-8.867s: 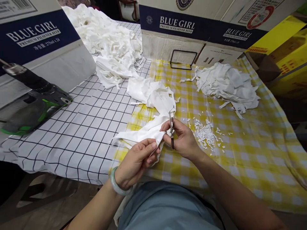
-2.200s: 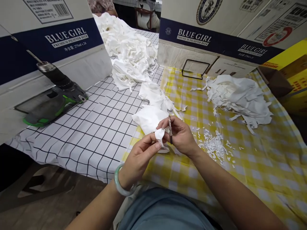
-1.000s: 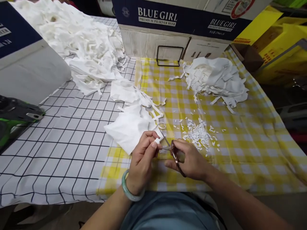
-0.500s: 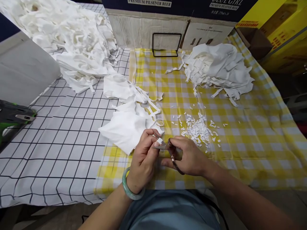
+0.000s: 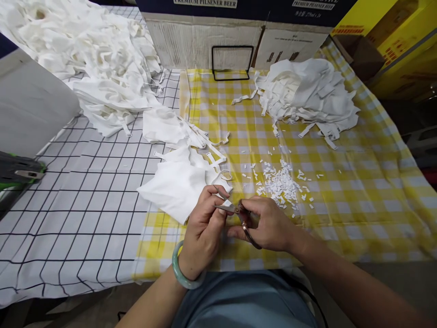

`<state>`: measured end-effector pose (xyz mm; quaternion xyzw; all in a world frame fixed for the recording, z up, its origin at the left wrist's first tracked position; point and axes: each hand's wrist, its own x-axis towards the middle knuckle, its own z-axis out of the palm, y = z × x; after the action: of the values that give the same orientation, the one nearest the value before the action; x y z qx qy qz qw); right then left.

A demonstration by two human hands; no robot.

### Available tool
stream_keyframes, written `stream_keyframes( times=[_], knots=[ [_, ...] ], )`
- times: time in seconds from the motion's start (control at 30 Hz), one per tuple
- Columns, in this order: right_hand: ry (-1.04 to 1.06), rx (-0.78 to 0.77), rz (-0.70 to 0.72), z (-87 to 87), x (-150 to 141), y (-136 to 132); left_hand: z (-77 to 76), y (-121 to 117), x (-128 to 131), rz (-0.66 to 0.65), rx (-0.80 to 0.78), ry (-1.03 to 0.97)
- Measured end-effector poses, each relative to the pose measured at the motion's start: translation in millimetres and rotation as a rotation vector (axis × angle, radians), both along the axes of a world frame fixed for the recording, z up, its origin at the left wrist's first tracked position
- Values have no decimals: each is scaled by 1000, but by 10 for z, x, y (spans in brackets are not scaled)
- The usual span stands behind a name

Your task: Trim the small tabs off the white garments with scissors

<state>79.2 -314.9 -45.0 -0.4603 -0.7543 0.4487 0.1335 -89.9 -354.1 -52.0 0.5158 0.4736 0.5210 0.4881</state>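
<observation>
My left hand (image 5: 207,225), with a green bangle (image 5: 182,269) at the wrist, pinches the end of a white fabric strap (image 5: 226,203). My right hand (image 5: 264,223) has its fingers in the handles of a pair of scissors (image 5: 248,232). The blades point left at the strap end, right beside my left fingertips. A white cloth piece with straps (image 5: 175,187) lies just behind my left hand. To the right of it, a heap of small white cut-off bits (image 5: 283,184) is scattered on the yellow checked tablecloth (image 5: 341,200).
A large pile of white cloth pieces (image 5: 85,50) fills the back left. Another pile (image 5: 307,95) lies at the back right. A black wire stand (image 5: 232,79) is in front of a cardboard box (image 5: 201,41). A dark tool with green parts (image 5: 22,169) lies at the left edge.
The scissor blades have spread apart around the strap end. Both hands stay in nearly the same place, and the view has shifted slightly.
</observation>
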Motion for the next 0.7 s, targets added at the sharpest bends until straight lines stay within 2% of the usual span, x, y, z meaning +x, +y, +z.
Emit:
stream_keyframes(
  times=[0.3,0.47,0.7],
  knots=[
    [-22,3,-59,-19,90,-37,-11,29,62,-26,-8,12],
    [-62,47,-144,14,282,-96,44,123,212,-115,-23,22],
    [-71,-59,-322,-49,609,-257,79,277,521,-273,-27,80]
  ],
)
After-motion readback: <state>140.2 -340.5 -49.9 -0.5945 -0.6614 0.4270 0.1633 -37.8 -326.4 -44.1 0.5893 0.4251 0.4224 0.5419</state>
